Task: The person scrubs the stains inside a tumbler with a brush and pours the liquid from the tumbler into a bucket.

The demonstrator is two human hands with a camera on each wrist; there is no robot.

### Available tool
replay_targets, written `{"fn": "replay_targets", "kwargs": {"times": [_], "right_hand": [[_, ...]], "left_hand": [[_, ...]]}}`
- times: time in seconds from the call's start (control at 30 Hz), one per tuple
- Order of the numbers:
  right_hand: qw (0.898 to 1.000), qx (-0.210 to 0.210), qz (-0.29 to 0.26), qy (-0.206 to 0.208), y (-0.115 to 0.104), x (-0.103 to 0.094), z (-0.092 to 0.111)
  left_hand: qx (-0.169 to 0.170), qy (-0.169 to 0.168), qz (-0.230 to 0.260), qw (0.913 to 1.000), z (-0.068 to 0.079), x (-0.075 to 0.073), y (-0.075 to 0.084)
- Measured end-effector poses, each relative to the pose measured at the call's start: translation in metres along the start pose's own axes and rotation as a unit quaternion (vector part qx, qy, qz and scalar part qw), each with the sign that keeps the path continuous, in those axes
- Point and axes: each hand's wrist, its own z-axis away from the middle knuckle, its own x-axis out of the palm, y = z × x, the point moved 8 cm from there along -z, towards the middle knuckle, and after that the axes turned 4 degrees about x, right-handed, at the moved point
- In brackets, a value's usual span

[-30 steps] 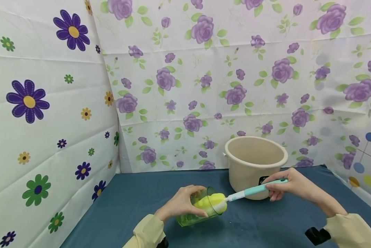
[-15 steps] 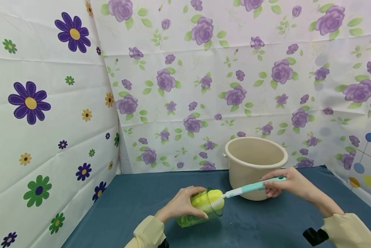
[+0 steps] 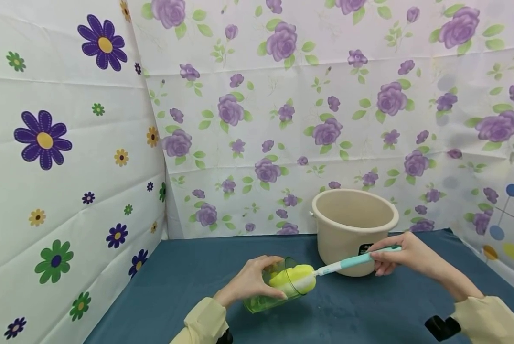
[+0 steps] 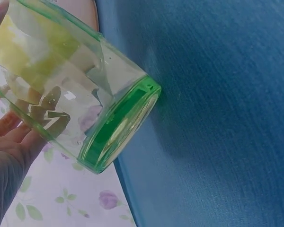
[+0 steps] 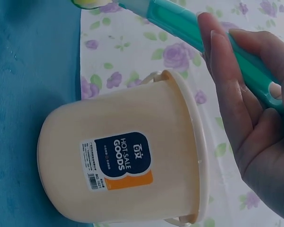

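My left hand [image 3: 253, 281] grips a clear green-tinted glass [image 4: 80, 75], tilted with its mouth toward the right and held a little above the blue cloth. A sponge cup brush sits in the glass, its yellow sponge head [image 3: 299, 279] partly inside and partly sticking out past the rim. My right hand [image 3: 405, 255] pinches the brush's turquoise handle [image 3: 356, 260] near its far end, between thumb and fingers. In the right wrist view the handle [image 5: 177, 21] slants from the hand up to the sponge, which is mostly cut off by the frame.
A cream bucket [image 3: 355, 234] with a label [image 5: 117, 161] stands behind the brush handle, near the back edge of the blue tablecloth [image 3: 188, 282]. Flower-printed sheets [image 3: 240, 143] hang behind and at the left. Small wet drops show on the cloth.
The right hand pushed the brush slightly deeper into the glass, then drew it back out toward the right. The left hand and glass have stayed nearly in place.
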Motion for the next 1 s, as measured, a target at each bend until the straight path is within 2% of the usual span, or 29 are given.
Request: {"fn": "replay_targets", "kwargs": {"times": [0.33, 0.77, 0.9, 1.0], "right_hand": [[0.997, 0.058, -0.032, 0.034, 0.008, -0.012, 0.008], [0.990, 0.070, -0.077, 0.095, 0.016, -0.035, 0.028], [0.989, 0.069, -0.080, 0.101, 0.017, -0.042, 0.036], [0.987, 0.085, -0.077, 0.108, 0.022, -0.049, 0.042]], "left_hand": [[-0.013, 0.023, 0.011, 0.9996, 0.006, -0.007, -0.004], [-0.060, 0.060, 0.040, 0.9956, 0.019, -0.019, -0.016], [-0.071, 0.073, 0.049, 0.9935, 0.024, -0.023, -0.020], [-0.071, 0.079, 0.054, 0.9929, 0.028, -0.026, -0.021]]}}
